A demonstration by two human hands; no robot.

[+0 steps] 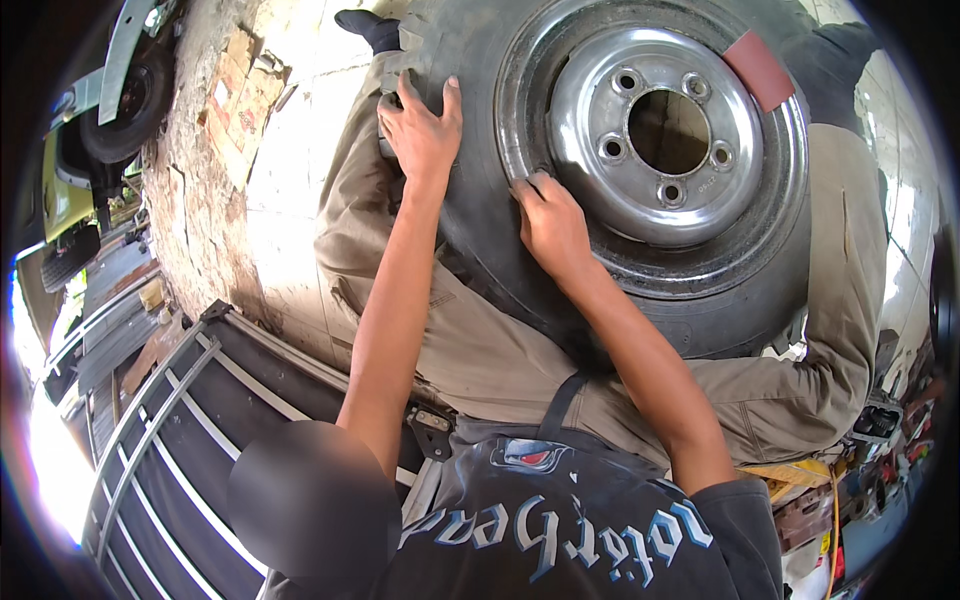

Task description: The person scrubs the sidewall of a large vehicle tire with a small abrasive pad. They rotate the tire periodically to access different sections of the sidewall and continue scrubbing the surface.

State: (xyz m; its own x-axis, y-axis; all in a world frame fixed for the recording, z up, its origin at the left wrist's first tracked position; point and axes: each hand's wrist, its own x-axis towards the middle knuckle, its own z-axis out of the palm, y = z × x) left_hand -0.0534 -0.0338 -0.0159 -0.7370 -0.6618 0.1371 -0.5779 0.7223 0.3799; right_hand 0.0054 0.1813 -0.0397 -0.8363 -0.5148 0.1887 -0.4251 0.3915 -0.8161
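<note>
A large black rubber tyre on a shiny steel wheel rim lies between my bent legs. The rim has a wide round centre opening ringed by several bolt holes. My left hand rests on the tyre's left side by the tread, fingers apart. At the rim's left outer lip is my right hand, fingers curled with their tips against the metal. Whether anything is pinched under those tips is hidden. A reddish-brown sheet, apparently sandpaper, lies across the rim's upper right edge.
Torn cardboard lies on the stained floor at the left. Beyond it stands a vehicle with a yellow body part and dark wheels. A metal-barred frame is at the lower left. Metal parts and an orange cable lie at the right.
</note>
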